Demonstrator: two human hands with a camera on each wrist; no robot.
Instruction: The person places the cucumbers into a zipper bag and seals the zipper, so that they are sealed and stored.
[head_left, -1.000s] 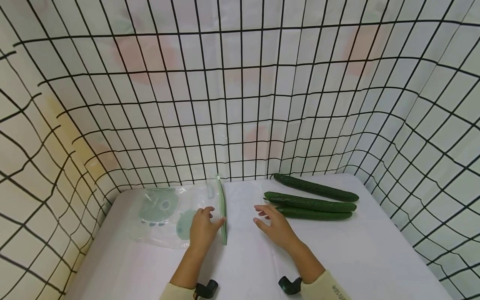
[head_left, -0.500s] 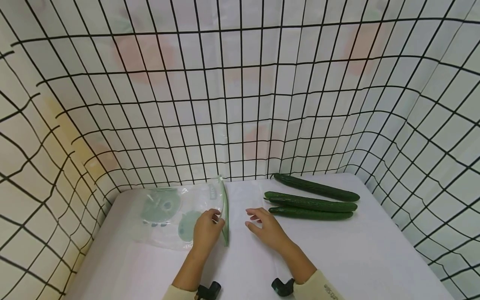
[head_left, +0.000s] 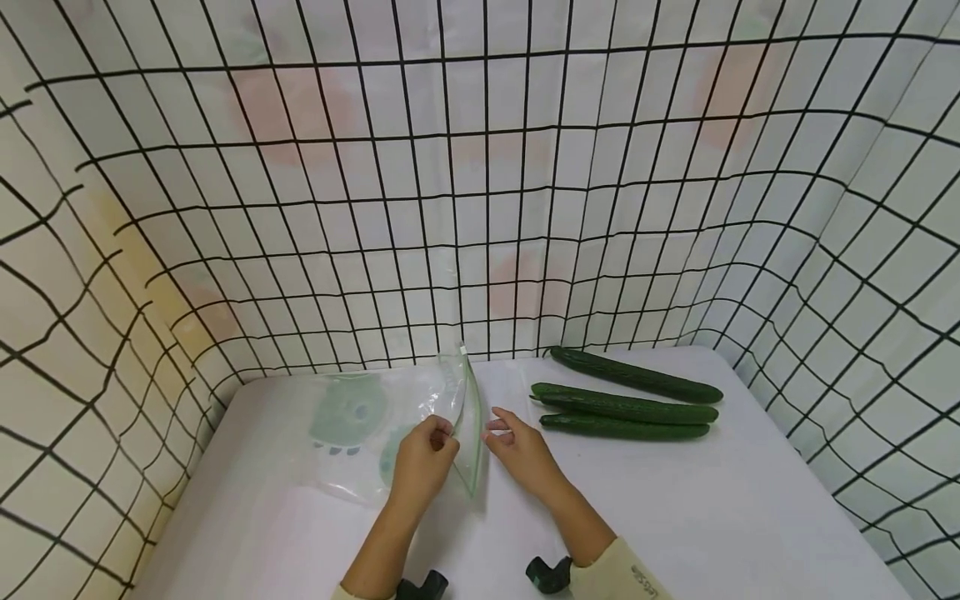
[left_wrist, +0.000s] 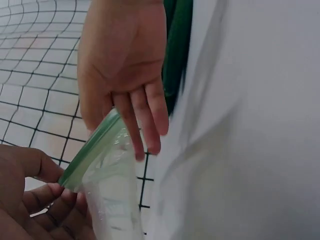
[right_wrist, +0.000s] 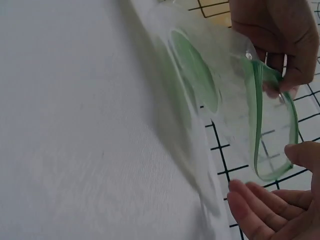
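A clear zip bag (head_left: 348,412) with pale green prints and a green zip rim lies on the white table, its mouth end lifted. My left hand (head_left: 423,458) pinches one side of the rim between thumb and fingertips, also clear in the left wrist view, where the green zip strip (left_wrist: 92,145) runs up from the fingers. The mouth gapes, its two green edges apart in the right wrist view. My right hand (head_left: 525,454) is at the mouth's other side; its thumb meets or nearly meets the rim, while its fingers (right_wrist: 267,210) reach out fairly straight below.
Three cucumbers lie to the right of the bag: one at the back (head_left: 633,375), a middle one (head_left: 622,405) and a front one (head_left: 622,427). A black wire grid (head_left: 487,200) encloses the table's back and sides.
My left hand has taken hold of the bag's rim and drawn it rightward, and the mouth has parted. My right hand has moved left from the cucumbers to the bag.
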